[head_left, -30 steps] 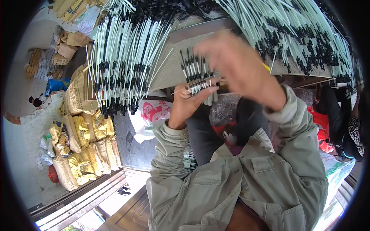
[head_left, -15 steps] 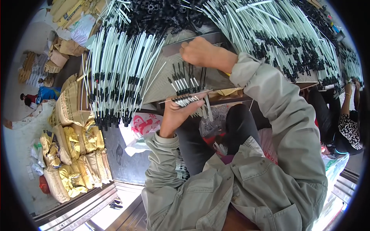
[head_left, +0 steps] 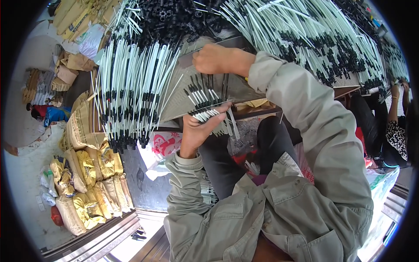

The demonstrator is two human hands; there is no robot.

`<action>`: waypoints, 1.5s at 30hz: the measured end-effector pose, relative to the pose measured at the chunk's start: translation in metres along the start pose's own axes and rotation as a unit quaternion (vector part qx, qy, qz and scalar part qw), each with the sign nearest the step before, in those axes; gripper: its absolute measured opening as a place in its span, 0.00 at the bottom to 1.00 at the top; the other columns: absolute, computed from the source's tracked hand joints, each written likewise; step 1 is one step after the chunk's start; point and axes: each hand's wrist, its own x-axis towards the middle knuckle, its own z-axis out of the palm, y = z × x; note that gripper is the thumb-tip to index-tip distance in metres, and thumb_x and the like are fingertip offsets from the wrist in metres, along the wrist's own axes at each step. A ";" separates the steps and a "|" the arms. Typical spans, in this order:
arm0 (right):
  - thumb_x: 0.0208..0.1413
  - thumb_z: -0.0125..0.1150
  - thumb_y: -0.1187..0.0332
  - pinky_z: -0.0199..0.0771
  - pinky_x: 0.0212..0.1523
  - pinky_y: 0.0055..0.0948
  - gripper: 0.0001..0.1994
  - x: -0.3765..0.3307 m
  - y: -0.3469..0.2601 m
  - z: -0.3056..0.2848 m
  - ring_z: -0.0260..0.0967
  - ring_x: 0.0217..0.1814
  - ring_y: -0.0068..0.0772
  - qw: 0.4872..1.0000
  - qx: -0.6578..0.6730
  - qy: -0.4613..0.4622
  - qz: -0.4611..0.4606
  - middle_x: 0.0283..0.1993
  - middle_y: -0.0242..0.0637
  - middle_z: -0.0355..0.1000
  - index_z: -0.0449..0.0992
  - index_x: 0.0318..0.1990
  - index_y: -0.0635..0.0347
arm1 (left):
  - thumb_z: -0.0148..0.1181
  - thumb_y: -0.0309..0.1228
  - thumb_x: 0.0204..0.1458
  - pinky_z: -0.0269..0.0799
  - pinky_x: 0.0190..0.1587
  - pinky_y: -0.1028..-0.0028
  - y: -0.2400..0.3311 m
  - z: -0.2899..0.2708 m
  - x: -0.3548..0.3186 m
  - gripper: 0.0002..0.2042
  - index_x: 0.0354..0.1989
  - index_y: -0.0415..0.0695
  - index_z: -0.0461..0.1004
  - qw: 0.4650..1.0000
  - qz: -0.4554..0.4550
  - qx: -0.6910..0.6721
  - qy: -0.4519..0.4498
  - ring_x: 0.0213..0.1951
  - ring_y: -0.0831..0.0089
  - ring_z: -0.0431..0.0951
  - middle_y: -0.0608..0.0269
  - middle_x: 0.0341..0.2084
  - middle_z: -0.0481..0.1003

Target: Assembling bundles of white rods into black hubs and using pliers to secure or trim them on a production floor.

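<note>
My left hand [head_left: 198,133] is closed round a small bundle of thin white rods with black ends [head_left: 204,98]. Their black tips fan out up and away from me, and pale flat ends [head_left: 231,126] hang below my fingers. Just beyond these tips, over the worktable [head_left: 174,94], my right hand [head_left: 214,59] is curled with the back of the hand toward me. What its fingers hold, if anything, is hidden. Two dark thin rods stand between the two hands.
Large stacks of white rods with black ends lie on the left [head_left: 131,87] and right [head_left: 301,39]. Black plastic hubs [head_left: 168,19] are heaped at the back. Brown and gold packages [head_left: 89,187] sit at lower left. Another person's arm [head_left: 393,102] shows at far right.
My right hand has shifted a little to the left above the bundle, still curled. My left hand keeps its hold on the rods. The whole view has turned slightly.
</note>
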 end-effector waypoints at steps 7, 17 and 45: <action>0.43 0.51 0.72 0.70 0.25 0.27 0.05 -0.016 0.017 -0.009 0.71 0.25 0.36 0.994 0.018 0.099 0.047 0.29 0.42 0.70 0.69 0.28 0.63 | 0.55 0.16 0.46 0.68 0.47 0.72 0.001 0.001 0.001 0.09 0.38 0.34 0.75 1.000 -0.001 -0.020 0.017 0.41 0.69 0.75 0.54 0.36 0.76; 0.48 0.56 0.75 0.61 0.20 0.23 0.05 -0.065 -0.060 -0.112 0.64 0.20 0.30 0.887 0.326 0.251 0.209 0.31 0.36 0.64 0.69 0.34 0.60 | 0.56 0.17 0.47 0.68 0.47 0.71 0.009 0.004 0.003 0.08 0.37 0.34 0.75 1.000 -0.013 -0.002 0.018 0.41 0.69 0.75 0.53 0.35 0.76; 0.45 0.60 0.68 0.57 0.19 0.30 0.04 -0.065 -0.056 -0.135 0.63 0.20 0.34 0.940 0.191 0.171 0.225 0.23 0.32 0.62 0.75 0.29 0.55 | 0.56 0.17 0.46 0.69 0.46 0.72 0.010 0.004 0.003 0.07 0.36 0.34 0.74 1.000 0.001 0.010 0.013 0.40 0.69 0.76 0.55 0.34 0.76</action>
